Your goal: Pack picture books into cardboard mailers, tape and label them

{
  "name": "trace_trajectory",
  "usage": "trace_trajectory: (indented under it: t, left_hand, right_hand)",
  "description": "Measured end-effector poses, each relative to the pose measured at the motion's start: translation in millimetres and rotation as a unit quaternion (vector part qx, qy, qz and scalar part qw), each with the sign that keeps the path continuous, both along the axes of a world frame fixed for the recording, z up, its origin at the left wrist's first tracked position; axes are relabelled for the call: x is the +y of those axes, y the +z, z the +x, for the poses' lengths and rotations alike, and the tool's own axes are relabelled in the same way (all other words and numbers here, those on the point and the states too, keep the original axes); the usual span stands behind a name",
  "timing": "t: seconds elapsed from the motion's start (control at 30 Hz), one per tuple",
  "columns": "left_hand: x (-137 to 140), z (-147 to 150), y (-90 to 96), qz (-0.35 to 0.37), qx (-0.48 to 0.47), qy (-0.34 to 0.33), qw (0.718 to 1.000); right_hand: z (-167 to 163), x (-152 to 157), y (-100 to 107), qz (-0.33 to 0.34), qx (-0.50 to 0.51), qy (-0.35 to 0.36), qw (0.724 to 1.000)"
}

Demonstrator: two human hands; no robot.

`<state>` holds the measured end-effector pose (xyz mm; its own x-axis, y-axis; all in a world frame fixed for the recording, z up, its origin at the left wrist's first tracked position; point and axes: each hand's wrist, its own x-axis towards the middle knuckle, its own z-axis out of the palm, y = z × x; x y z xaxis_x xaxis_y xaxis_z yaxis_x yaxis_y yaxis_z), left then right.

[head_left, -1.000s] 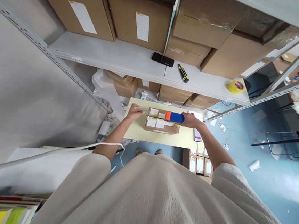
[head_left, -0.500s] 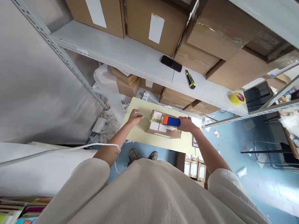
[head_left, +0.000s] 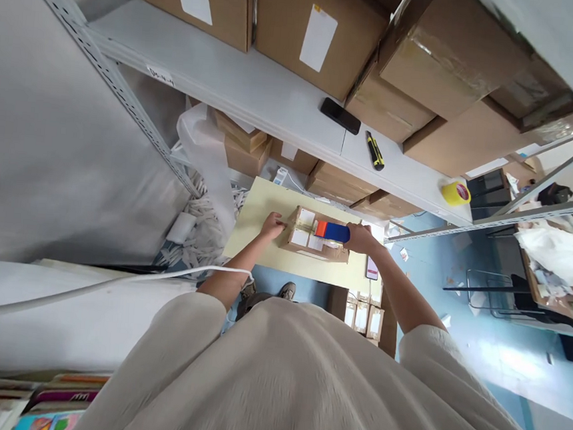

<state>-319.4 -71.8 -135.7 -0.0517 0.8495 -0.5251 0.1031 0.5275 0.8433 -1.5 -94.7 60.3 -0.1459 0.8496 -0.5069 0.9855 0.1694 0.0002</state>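
A brown cardboard box (head_left: 316, 250) with white labels and clear tape lies on the pale yellow tabletop (head_left: 262, 203). My right hand (head_left: 359, 238) grips a blue tape dispenser (head_left: 336, 232) with an orange front, held over the top of the box. At the box's left end is my left hand (head_left: 272, 226), its fingers drawn together. A thin pale strip seems to run between those fingers and the box, but it is too small to make out.
Above the table runs a grey shelf (head_left: 276, 104) with large cartons, a black phone (head_left: 340, 116), a utility knife (head_left: 375, 150) and a yellow tape roll (head_left: 455, 193). A lit phone (head_left: 372, 268) lies at the table's right edge. A white cable (head_left: 110, 284) crosses my left arm.
My left hand has moved right, closer to the box's end, and its fingers have closed. The right hand keeps the dispenser over the box. The view has shifted slightly.
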Motion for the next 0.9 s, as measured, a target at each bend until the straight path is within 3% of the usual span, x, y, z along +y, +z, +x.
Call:
trace_trajectory:
  t: [0.17, 0.37, 0.5, 0.6, 0.67, 0.77, 0.83, 0.9]
  left_hand:
    - [1.7, 14.9, -8.2, 0.005, 0.004, -0.017, 1.000]
    - [-2.1, 12.9, -11.5, 0.018, 0.058, -0.009, 0.998]
    - [-7.5, 15.7, -3.9, 0.083, 0.021, 0.003, 0.996]
    - [-8.6, 14.8, 7.7, 0.063, 0.012, -0.039, 0.997]
    - [-8.6, 11.6, 18.2, 0.089, 0.052, -0.067, 0.992]
    - [-8.6, 8.8, 36.1, 0.239, 0.134, -0.159, 0.948]
    - [-8.7, 11.2, 46.7, 0.320, 0.182, -0.267, 0.891]
    - [-8.8, 15.5, 53.5, 0.342, 0.234, -0.369, 0.832]
  right_hand:
    - [-1.1, -2.8, -1.6, 0.000, 0.003, -0.010, 1.000]
    - [-1.8, -4.8, -3.1, 0.001, 0.005, -0.012, 1.000]
    - [-1.5, -5.7, -4.4, 0.002, 0.011, -0.018, 1.000]
    - [-1.6, -6.7, -4.4, 0.004, 0.019, -0.021, 1.000]
    - [-2.3, -7.6, -3.4, 0.002, 0.022, -0.021, 1.000]
    - [-4.5, -9.5, -1.5, -0.001, 0.036, -0.018, 0.999]
    - [-6.4, -10.6, -0.5, -0.002, 0.046, -0.011, 0.999]
    - [-8.2, -10.8, 0.1, -0.002, 0.048, 0.000, 0.999]
